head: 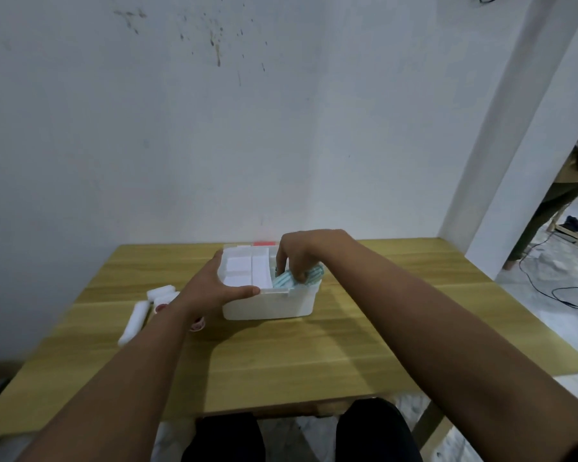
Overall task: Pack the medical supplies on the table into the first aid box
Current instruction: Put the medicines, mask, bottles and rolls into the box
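A white first aid box (pixel 271 303) stands open in the middle of the wooden table (pixel 314 355). White packets (pixel 244 270) fill its left part. My left hand (pixel 214 281) grips the box's front left rim, thumb along the front edge. My right hand (pixel 299 255) reaches into the right part of the box, fingers closed on a light blue folded pack (pixel 282 280) that sits tilted inside. To the left of the box lie white rolls (pixel 136 323) and small red-and-white items (pixel 162 306), partly hidden by my left forearm.
The table's back edge meets a white wall. A red piece (pixel 266 243) shows just behind the box. A doorway at the right shows another person's legs (pixel 548 211) and cables on the floor (pixel 561 291). My knees sit under the table's front edge.
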